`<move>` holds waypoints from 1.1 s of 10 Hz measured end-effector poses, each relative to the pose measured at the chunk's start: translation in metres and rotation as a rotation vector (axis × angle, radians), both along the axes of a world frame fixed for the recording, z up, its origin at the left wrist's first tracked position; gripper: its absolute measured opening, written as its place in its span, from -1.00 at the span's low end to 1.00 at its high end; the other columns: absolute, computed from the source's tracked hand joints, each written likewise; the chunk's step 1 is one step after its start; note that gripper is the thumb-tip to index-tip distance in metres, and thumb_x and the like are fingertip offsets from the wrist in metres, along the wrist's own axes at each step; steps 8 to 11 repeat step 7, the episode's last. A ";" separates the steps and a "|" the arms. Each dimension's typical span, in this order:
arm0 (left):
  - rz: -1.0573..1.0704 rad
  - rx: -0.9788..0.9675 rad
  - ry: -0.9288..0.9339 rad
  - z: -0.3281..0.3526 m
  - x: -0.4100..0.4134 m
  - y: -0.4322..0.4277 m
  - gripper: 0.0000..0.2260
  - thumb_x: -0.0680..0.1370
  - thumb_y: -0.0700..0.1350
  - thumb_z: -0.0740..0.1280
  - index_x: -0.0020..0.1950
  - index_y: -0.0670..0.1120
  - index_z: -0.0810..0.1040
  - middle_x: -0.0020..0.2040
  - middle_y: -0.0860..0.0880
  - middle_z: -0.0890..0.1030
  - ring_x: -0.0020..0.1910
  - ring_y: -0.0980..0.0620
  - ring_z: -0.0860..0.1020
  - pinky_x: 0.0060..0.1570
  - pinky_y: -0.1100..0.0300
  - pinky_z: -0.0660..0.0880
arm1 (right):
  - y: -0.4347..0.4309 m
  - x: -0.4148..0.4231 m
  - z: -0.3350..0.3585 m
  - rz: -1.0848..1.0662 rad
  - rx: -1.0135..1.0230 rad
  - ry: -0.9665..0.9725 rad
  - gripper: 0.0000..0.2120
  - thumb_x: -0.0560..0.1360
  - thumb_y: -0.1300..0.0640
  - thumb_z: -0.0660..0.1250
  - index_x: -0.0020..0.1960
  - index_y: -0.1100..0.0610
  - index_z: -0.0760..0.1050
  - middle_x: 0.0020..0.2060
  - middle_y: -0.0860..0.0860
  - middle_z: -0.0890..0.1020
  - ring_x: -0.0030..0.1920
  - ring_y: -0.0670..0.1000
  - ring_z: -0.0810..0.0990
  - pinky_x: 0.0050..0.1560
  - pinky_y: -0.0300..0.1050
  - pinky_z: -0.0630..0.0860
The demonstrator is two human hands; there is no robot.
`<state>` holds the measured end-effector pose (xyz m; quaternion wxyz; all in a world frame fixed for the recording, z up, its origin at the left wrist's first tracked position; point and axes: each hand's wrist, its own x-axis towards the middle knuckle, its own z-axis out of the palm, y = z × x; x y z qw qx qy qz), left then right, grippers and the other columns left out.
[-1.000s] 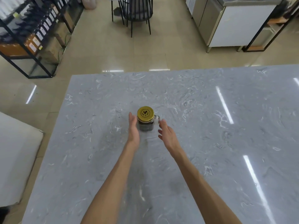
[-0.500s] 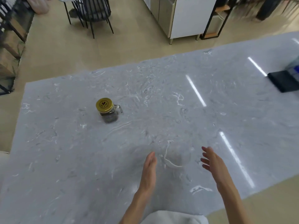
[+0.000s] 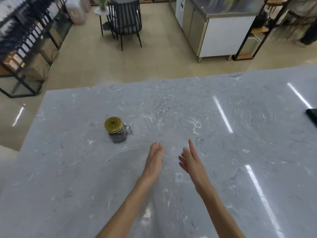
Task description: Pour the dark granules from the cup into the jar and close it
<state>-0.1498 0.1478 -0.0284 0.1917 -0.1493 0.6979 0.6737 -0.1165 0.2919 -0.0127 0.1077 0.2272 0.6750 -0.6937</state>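
A small glass jar (image 3: 118,135) with a side handle stands upright on the grey marble table (image 3: 171,169). Dark granules fill it and a gold lid (image 3: 113,124) sits on top. My left hand (image 3: 153,160) hovers over the table to the right of the jar and nearer me, fingers straight, holding nothing. My right hand (image 3: 192,162) is beside it, palm turned inward, fingers spread and empty. Neither hand touches the jar. No cup is in view.
A dark flat object (image 3: 313,114) lies at the table's right edge. Beyond the table are a black chair (image 3: 126,23), a steel and white counter unit (image 3: 217,30) and black shelving (image 3: 25,42) at the left.
One second ago both hands flanked the jar. They pulled back toward me and now reach forward again, to the right of the jar. The view has shifted; the jar stays put.
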 end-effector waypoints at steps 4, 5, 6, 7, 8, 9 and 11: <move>0.058 -0.211 -0.009 -0.031 -0.125 -0.036 -0.59 0.69 0.05 0.18 0.50 -0.11 0.38 0.42 -0.14 0.49 0.37 -0.10 0.48 0.35 0.06 0.40 | -0.036 -0.139 -0.027 0.172 0.126 -0.016 -0.45 0.62 -0.23 0.07 0.57 -0.11 0.14 0.52 -0.03 0.31 0.43 0.04 0.40 0.41 0.05 0.39; 0.045 -0.196 0.007 -0.041 -0.121 -0.039 -0.57 0.69 0.06 0.21 0.48 -0.15 0.40 0.41 -0.19 0.49 0.38 -0.13 0.48 0.27 0.10 0.40 | -0.032 -0.135 -0.036 0.208 0.179 0.003 -0.44 0.61 -0.26 0.06 0.57 -0.15 0.12 0.52 -0.05 0.31 0.42 0.04 0.41 0.45 0.12 0.33; 0.021 -0.171 -0.011 -0.030 -0.115 -0.041 -0.45 0.68 0.12 0.21 0.60 -0.09 0.23 0.57 -0.14 0.30 0.52 -0.13 0.34 0.48 -0.09 0.31 | -0.029 -0.131 -0.024 0.199 0.147 -0.032 -0.45 0.63 -0.23 0.08 0.58 -0.18 0.09 0.36 -0.11 0.40 0.18 0.01 0.58 0.26 -0.02 0.50; 0.022 -0.235 0.027 -0.019 -0.099 -0.046 -0.43 0.68 0.11 0.21 0.64 -0.04 0.15 0.62 -0.02 0.21 0.57 -0.03 0.25 0.51 0.04 0.22 | -0.022 -0.114 -0.011 0.164 0.226 0.033 -0.49 0.64 -0.19 0.09 0.56 -0.13 0.18 0.30 -0.16 0.41 0.15 0.01 0.60 0.25 0.03 0.53; 0.022 -0.235 0.027 -0.019 -0.099 -0.046 -0.43 0.68 0.11 0.21 0.64 -0.04 0.15 0.62 -0.02 0.21 0.57 -0.03 0.25 0.51 0.04 0.22 | -0.022 -0.114 -0.011 0.164 0.226 0.033 -0.49 0.64 -0.19 0.09 0.56 -0.13 0.18 0.30 -0.16 0.41 0.15 0.01 0.60 0.25 0.03 0.53; 0.022 -0.235 0.027 -0.019 -0.099 -0.046 -0.43 0.68 0.11 0.21 0.64 -0.04 0.15 0.62 -0.02 0.21 0.57 -0.03 0.25 0.51 0.04 0.22 | -0.022 -0.114 -0.011 0.164 0.226 0.033 -0.49 0.64 -0.19 0.09 0.56 -0.13 0.18 0.30 -0.16 0.41 0.15 0.01 0.60 0.25 0.03 0.53; 0.022 -0.235 0.027 -0.019 -0.099 -0.046 -0.43 0.68 0.11 0.21 0.64 -0.04 0.15 0.62 -0.02 0.21 0.57 -0.03 0.25 0.51 0.04 0.22 | -0.022 -0.114 -0.011 0.164 0.226 0.033 -0.49 0.64 -0.19 0.09 0.56 -0.13 0.18 0.30 -0.16 0.41 0.15 0.01 0.60 0.25 0.03 0.53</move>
